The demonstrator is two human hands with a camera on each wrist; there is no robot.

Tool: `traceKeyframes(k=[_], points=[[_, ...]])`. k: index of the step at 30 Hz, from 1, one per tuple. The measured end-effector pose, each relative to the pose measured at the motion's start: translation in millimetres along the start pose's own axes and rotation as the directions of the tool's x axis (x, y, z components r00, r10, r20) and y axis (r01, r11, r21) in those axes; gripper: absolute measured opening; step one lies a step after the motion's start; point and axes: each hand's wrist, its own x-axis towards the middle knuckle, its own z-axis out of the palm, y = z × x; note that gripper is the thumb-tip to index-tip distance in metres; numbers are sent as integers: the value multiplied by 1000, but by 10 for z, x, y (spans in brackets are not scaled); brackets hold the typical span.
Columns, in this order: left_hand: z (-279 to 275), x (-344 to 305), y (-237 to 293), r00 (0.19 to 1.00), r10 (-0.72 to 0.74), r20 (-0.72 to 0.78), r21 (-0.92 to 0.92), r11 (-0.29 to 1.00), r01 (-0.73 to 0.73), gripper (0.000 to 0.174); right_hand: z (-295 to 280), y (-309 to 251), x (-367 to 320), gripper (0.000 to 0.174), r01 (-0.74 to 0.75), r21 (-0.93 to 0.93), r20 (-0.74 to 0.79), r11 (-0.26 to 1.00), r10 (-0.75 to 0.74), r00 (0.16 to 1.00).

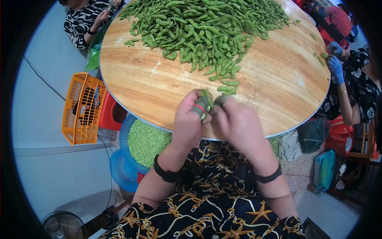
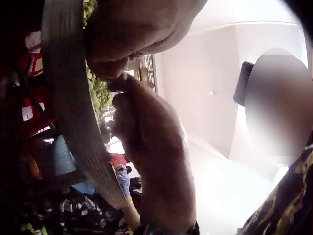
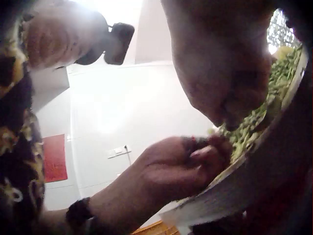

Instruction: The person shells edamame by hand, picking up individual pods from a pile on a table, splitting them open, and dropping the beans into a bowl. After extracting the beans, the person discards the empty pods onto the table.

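Note:
Over the near edge of the round wooden table, my left hand (image 1: 188, 121) grips a green edamame pod (image 1: 205, 94) that sticks up past the fingers. A dark green wrap with a red band (image 1: 200, 106) covers one of its digits. My right hand (image 1: 242, 123), blurred by motion, has its fingers curled in against the left fingertips and pinches at the pod; a dark cover (image 1: 220, 100) shows at its tip. In the right wrist view the left hand (image 3: 181, 164) meets the shadowed right hand (image 3: 225, 73). Several loose pods (image 1: 229, 88) lie just beyond the hands.
A large heap of edamame pods (image 1: 199, 30) covers the far part of the table (image 1: 278, 83). Below its left edge, a blue basket (image 1: 124, 137) contains shelled beans (image 1: 146, 142). An orange crate (image 1: 73, 115) stands left. A gloved person's hand (image 1: 335, 68) works at the right edge.

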Motion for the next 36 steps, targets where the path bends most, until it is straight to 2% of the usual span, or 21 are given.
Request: traceKeyframes(k=[2, 3, 4, 5, 6, 7, 8, 10, 12, 13, 14, 15, 16, 18, 20, 21, 22, 25, 29, 31, 36], points=[[-73, -19, 8, 1000, 3, 28, -98, 995, 0, 14, -140, 100, 110, 12, -94, -190, -31, 977, 90, 995], [-120, -24, 11, 993, -9, 120, 38, 999, 4, 15, -182, 176, 148, 12, -128, -323, -7, 938, 132, 991], [-140, -28, 28, 977, -33, 210, 173, 985, -4, 16, -180, 230, 161, 12, -127, -323, -8, 938, 132, 991], [-130, -62, 55, 977, -32, 213, 172, 985, -6, 16, -160, 292, 163, 12, -111, -355, -24, 928, 109, 994], [-86, -125, 113, 954, 13, 299, 457, 876, -155, 18, -151, 338, 157, 13, -94, -388, -39, 917, 85, 996], [-62, -162, 139, 921, 25, 388, 678, 669, -304, 21, -156, 360, 141, 13, -93, -390, -38, 916, 85, 996], [-60, -165, 121, 922, 24, 386, 678, 671, -301, 21, -156, 376, 112, 13, -129, -353, -85, 927, 105, 991], [-44, -146, 92, 865, 329, 379, 663, 556, -502, 29, -152, 427, 71, 14, -164, -309, -132, 937, 129, 983], [27, -139, 94, 845, 371, 386, 681, 503, -532, 30, -165, 451, 54, 13, -97, 146, -243, 984, 131, 961], [71, -133, 101, 820, 413, 395, 695, 449, -561, 32, -211, 415, 46, 13, -97, 146, -243, 984, 130, 961], [117, -128, 105, 820, 414, 395, 695, 449, -561, 32, -294, 350, 23, 13, -289, 492, -18, 821, 342, 940], [162, -124, 109, 805, 415, 424, 692, 424, -584, 32, -344, 295, -6, 13, -480, 714, 263, 509, 440, 858], [187, -116, 111, 788, 416, 453, 688, 398, -606, 32, -331, 262, -46, 13, -479, 714, 262, 510, 440, 859], [139, -37, 12, 771, 451, 449, 632, 449, -631, 30, -291, 196, -121, 15, -479, 818, 348, 317, 390, 852], [107, -10, -57, 757, 482, 441, 573, 497, -651, 28, -278, 218, -171, 16, -485, 819, 379, 308, 343, 859], [104, -19, -64, 899, 336, 282, 336, 843, -420, 23, -270, 217, -192, 17, -491, 819, 411, 298, 293, 863], [98, -27, -67, 976, 107, 190, 6, 994, -111, 20, -284, 169, -192, 16, -497, 800, 393, 337, 332, 857], [96, -24, -68, 991, 46, 128, -79, 996, -36, 14, -285, 81, -188, 18, -464, 817, 337, 342, 369, 866], [129, -55, 22, 992, 40, 118, 81, 995, -50, 11, -300, 164, -233, 21, -496, 818, 442, 292, 232, 866], [142, -57, 45, 979, 98, 178, 339, 928, -155, 11, -291, 204, -226, 25, -545, 800, 508, 252, 199, 838], [119, -56, 48, 981, 88, 174, 446, 881, -159, 12, -273, 240, -215, 24, -580, 772, 554, 259, 172, 815]])
